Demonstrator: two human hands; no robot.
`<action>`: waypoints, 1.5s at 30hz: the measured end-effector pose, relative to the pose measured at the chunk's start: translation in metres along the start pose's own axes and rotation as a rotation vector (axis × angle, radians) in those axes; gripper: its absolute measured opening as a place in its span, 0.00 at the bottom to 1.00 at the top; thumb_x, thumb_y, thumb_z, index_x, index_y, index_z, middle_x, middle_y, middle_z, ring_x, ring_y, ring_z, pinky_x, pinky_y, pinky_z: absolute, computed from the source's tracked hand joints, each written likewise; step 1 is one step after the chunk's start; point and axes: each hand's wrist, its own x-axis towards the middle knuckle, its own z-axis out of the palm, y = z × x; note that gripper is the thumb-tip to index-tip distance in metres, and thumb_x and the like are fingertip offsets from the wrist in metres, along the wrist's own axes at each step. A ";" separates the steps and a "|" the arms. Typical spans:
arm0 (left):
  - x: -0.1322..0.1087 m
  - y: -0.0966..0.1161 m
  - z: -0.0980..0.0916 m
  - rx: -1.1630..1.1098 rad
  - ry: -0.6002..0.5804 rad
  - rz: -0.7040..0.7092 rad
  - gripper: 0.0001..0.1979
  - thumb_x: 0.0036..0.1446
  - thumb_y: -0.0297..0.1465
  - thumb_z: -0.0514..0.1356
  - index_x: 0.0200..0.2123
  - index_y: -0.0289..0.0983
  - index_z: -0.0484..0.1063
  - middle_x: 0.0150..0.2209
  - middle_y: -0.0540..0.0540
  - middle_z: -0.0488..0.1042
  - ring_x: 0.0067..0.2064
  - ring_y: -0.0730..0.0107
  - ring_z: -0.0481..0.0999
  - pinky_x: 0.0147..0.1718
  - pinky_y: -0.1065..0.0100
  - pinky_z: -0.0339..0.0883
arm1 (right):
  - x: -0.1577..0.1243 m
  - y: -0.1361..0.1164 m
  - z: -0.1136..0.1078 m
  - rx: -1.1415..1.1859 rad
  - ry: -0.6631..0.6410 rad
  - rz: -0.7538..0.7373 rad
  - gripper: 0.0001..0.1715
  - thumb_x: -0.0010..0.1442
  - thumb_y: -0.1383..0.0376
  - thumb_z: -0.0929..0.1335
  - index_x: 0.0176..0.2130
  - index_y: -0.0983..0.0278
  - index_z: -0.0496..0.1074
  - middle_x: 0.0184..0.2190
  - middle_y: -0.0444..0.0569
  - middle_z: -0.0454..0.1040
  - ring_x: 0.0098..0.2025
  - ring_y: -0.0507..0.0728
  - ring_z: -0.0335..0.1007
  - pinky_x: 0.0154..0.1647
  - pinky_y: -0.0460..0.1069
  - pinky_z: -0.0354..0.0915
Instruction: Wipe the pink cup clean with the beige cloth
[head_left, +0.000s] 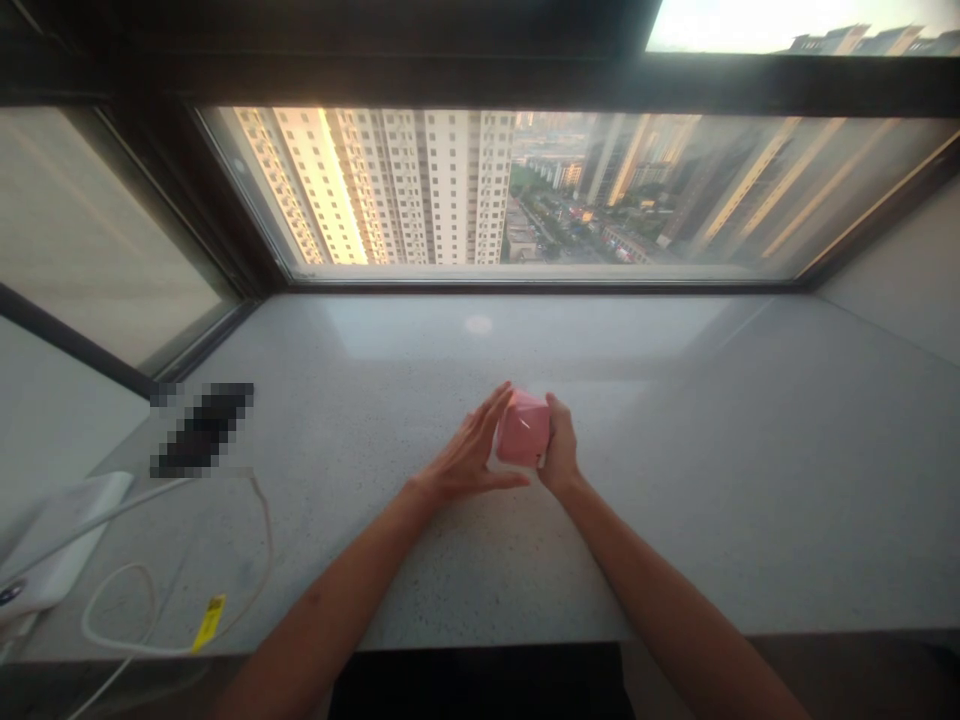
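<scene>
Two hands [469, 445] [561, 445], one pink cube [523, 428], one phone [202, 430], one white cable [150, 648].

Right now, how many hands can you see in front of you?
2. The left hand is open against the left side of the pink box; the right hand is curled around its right side. No others show.

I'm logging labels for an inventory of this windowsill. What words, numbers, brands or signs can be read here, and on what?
Nothing here can be read for certain.
The yellow tag on the white cable: markings too small to read.
The white device: dark mark at its corner, too blurred to read.
The dark pixelated object: blurred out, unreadable.
The pink cube: no lettering visible.
</scene>
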 end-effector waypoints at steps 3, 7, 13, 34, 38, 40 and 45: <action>0.001 -0.001 0.002 0.146 0.012 0.053 0.68 0.57 0.58 0.71 0.81 0.47 0.26 0.81 0.23 0.40 0.82 0.35 0.46 0.74 0.30 0.55 | 0.009 -0.007 -0.004 0.118 0.044 0.071 0.27 0.57 0.40 0.74 0.30 0.60 0.75 0.23 0.43 0.76 0.23 0.54 0.67 0.27 0.50 0.67; 0.000 -0.006 0.002 0.256 0.008 0.063 0.63 0.62 0.48 0.72 0.81 0.49 0.27 0.81 0.22 0.40 0.82 0.36 0.45 0.71 0.28 0.58 | 0.014 -0.015 -0.008 0.155 -0.037 0.229 0.24 0.58 0.43 0.74 0.29 0.60 0.76 0.23 0.45 0.78 0.23 0.56 0.71 0.27 0.50 0.69; -0.002 -0.010 -0.001 0.273 -0.041 0.054 0.63 0.59 0.43 0.75 0.81 0.52 0.33 0.80 0.27 0.47 0.81 0.36 0.48 0.72 0.29 0.57 | 0.014 -0.018 -0.005 0.120 -0.147 0.318 0.26 0.60 0.41 0.73 0.31 0.61 0.78 0.24 0.48 0.80 0.28 0.60 0.77 0.30 0.51 0.71; 0.003 -0.006 -0.012 -0.281 0.027 -0.335 0.43 0.66 0.68 0.47 0.57 0.40 0.81 0.50 0.38 0.85 0.56 0.44 0.82 0.77 0.38 0.50 | -0.031 0.013 0.002 -0.561 -0.210 -0.444 0.23 0.64 0.43 0.73 0.29 0.57 0.78 0.24 0.48 0.72 0.30 0.60 0.67 0.35 0.56 0.71; 0.005 -0.008 -0.011 -0.278 -0.043 -0.327 0.43 0.68 0.67 0.43 0.57 0.43 0.81 0.54 0.41 0.85 0.61 0.45 0.80 0.79 0.38 0.44 | -0.032 0.016 0.002 -0.628 -0.195 -0.497 0.25 0.65 0.44 0.73 0.25 0.56 0.74 0.21 0.47 0.68 0.26 0.58 0.61 0.35 0.56 0.71; 0.005 -0.008 -0.011 -0.284 -0.060 -0.309 0.42 0.69 0.67 0.42 0.61 0.45 0.80 0.58 0.41 0.83 0.65 0.46 0.78 0.79 0.38 0.43 | -0.030 0.017 0.002 -0.566 -0.121 -0.462 0.26 0.65 0.42 0.72 0.25 0.56 0.73 0.20 0.45 0.66 0.25 0.56 0.58 0.29 0.53 0.67; 0.001 -0.006 -0.010 -0.305 -0.031 -0.281 0.48 0.65 0.70 0.45 0.75 0.47 0.62 0.70 0.37 0.73 0.72 0.41 0.70 0.78 0.34 0.44 | -0.024 0.015 0.006 -0.373 0.051 -0.338 0.28 0.60 0.40 0.75 0.25 0.57 0.72 0.21 0.43 0.66 0.23 0.54 0.58 0.21 0.49 0.59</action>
